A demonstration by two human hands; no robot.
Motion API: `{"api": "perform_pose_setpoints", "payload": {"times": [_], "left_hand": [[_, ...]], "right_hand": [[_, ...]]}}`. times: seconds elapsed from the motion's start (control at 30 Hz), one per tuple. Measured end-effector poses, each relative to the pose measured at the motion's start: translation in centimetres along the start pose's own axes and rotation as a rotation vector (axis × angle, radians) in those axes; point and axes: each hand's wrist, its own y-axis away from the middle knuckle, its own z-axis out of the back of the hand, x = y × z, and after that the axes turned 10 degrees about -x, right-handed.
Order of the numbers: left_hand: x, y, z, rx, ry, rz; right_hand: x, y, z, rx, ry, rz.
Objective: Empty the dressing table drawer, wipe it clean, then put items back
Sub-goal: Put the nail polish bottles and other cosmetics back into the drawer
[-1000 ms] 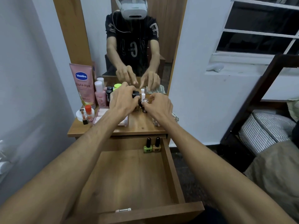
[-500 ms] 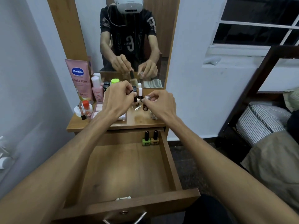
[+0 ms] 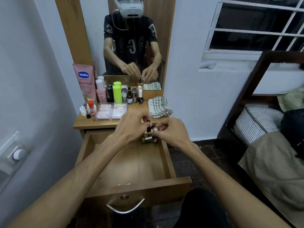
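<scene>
The wooden drawer (image 3: 169, 163) is pulled open, its floor mostly bare. In its far right corner stand a green nail polish bottle (image 3: 144, 141) and a brown one (image 3: 155, 140). Just above them my left hand (image 3: 131, 125) pinches a pale nail polish bottle (image 3: 147, 135) by its black cap. Beside it, my right hand (image 3: 170, 131) pinches another small bottle (image 3: 156, 128), mostly hidden by the fingers. On the table top behind are a folded checked cloth (image 3: 159, 106), a clear box (image 3: 111, 111) and a row of small bottles (image 3: 139, 97).
A pink Vaseline tube (image 3: 84, 83), a pink bottle (image 3: 100, 92) and a green bottle (image 3: 117, 93) stand at the table's back left under the mirror (image 3: 134, 46). A white wall is close on the left. A dark bed frame (image 3: 243, 99) with bedding is on the right.
Both hands came down from the table top to the drawer's far right corner, each carrying a small bottle. The view tilted down, showing the drawer front and handle.
</scene>
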Motion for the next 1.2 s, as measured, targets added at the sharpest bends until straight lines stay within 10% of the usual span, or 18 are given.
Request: {"api": "perform_pose_setpoints", "payload": {"times": [1.2], "left_hand": [[3.3,2.2,-8.2,0.019,-0.089,-0.206]], "right_hand": [[-4.3,1.8,-4.4,0.009,0.317,0.22]]}}
